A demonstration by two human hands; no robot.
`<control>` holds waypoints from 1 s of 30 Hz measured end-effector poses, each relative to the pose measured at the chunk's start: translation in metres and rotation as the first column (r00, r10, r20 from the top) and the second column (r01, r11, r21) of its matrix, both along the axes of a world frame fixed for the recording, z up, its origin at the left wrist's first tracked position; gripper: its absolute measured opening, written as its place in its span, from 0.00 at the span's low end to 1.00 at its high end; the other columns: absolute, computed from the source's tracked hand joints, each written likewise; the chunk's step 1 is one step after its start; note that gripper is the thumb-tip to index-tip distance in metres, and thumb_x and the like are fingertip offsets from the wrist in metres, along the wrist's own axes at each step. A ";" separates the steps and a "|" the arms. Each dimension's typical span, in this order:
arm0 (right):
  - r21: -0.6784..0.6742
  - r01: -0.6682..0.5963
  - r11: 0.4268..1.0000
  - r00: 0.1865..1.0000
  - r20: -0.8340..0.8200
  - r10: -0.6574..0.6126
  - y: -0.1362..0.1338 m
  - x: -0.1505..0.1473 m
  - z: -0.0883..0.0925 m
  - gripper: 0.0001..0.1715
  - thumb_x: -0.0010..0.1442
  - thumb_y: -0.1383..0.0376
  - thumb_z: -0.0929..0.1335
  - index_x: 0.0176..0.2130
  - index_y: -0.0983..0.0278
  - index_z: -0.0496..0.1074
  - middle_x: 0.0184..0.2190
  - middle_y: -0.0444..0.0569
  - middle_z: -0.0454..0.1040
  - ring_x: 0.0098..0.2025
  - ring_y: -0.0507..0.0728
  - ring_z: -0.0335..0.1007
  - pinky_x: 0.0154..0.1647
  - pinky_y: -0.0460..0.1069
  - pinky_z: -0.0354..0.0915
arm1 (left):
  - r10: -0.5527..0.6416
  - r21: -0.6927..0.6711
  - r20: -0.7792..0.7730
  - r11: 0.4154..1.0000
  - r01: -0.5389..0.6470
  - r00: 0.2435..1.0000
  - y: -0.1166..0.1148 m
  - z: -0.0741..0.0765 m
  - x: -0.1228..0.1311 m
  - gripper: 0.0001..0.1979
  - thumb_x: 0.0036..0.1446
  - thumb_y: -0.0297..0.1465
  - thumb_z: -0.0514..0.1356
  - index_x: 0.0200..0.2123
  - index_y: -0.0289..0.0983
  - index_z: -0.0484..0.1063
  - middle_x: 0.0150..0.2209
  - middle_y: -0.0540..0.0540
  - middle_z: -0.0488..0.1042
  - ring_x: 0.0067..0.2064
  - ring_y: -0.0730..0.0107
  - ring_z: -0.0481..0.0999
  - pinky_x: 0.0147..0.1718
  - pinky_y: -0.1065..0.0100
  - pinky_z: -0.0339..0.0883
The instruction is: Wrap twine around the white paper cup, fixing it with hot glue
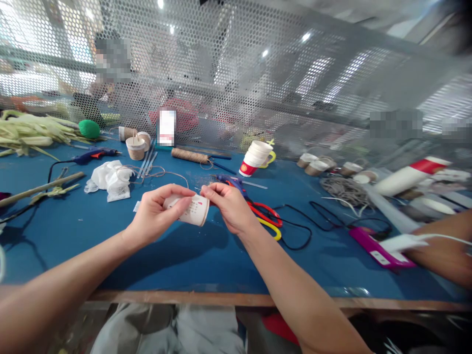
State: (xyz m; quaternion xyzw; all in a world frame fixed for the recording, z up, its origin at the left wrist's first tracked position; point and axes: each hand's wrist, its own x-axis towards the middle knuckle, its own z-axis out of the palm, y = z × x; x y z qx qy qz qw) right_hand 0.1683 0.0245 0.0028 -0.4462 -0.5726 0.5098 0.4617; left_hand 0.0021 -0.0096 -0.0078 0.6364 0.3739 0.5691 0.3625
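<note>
My left hand (162, 209) is wrapped round a small white paper cup (195, 210) that lies on its side above the table and bears printed text and a red mark. At the cup's right-hand rim my right hand (228, 204) pinches thumb and fingers together; whatever lies between the fingertips is too small to make out. A thin brown twine (173, 173) loops over the table and runs up to the cup behind my left fingers. Its likely source, a spool of twine (190, 156), lies beyond my hands.
Scissors (265, 216) and a blue glue gun (236, 184) lie beside my right hand. Stacked paper cups (256, 157), twine-wrapped cups (135, 148), a crumpled white bag (109, 179) and another glue gun (92, 155) are around. A purple power strip (379, 248) sits right, near another person's arm (442, 246).
</note>
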 end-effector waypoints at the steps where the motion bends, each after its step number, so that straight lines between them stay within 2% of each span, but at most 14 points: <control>1: -0.018 -0.011 1.000 1.000 -0.005 0.011 0.000 0.000 -0.001 0.16 0.44 0.55 0.72 0.23 0.65 0.69 0.21 0.41 0.67 0.25 0.49 0.59 0.31 0.48 0.56 | -0.002 -0.010 0.010 1.000 0.002 1.000 0.000 0.000 0.000 0.08 0.49 0.33 0.61 0.32 0.34 0.75 0.27 0.48 0.75 0.23 0.78 0.68 0.20 0.78 0.62; 12: -0.150 -0.060 0.987 0.995 -0.090 0.047 0.004 -0.001 -0.004 0.19 0.40 0.54 0.73 0.23 0.65 0.69 0.22 0.42 0.68 0.26 0.49 0.62 0.31 0.48 0.58 | -0.027 -0.210 0.234 0.975 0.078 0.972 0.003 -0.003 0.003 0.11 0.47 0.36 0.63 0.31 0.34 0.75 0.26 0.49 0.73 0.22 0.77 0.68 0.21 0.75 0.65; 17: -0.255 -0.097 0.962 0.985 -0.166 0.055 0.002 -0.003 -0.003 0.20 0.36 0.55 0.75 0.22 0.65 0.67 0.19 0.40 0.68 0.23 0.49 0.62 0.28 0.47 0.58 | -0.028 -0.303 0.365 0.942 0.147 0.931 0.003 0.000 0.006 0.12 0.45 0.36 0.64 0.31 0.33 0.74 0.24 0.50 0.72 0.22 0.77 0.69 0.20 0.75 0.65; 23: -0.309 -0.106 0.945 0.976 -0.213 0.040 0.003 -0.005 -0.005 0.20 0.36 0.55 0.75 0.22 0.65 0.66 0.18 0.40 0.68 0.22 0.49 0.63 0.26 0.46 0.59 | 0.028 -0.407 0.518 0.887 0.218 0.855 0.004 0.007 0.008 0.15 0.40 0.34 0.67 0.31 0.31 0.72 0.23 0.50 0.73 0.21 0.77 0.70 0.18 0.76 0.64; 30: -0.350 -0.115 0.930 0.969 -0.246 0.028 0.005 -0.006 -0.007 0.19 0.37 0.56 0.75 0.22 0.64 0.66 0.18 0.39 0.68 0.21 0.49 0.63 0.26 0.47 0.60 | 0.068 -0.466 0.584 0.844 0.266 0.809 0.007 0.008 0.009 0.17 0.38 0.34 0.68 0.31 0.31 0.71 0.22 0.51 0.72 0.20 0.77 0.69 0.16 0.76 0.65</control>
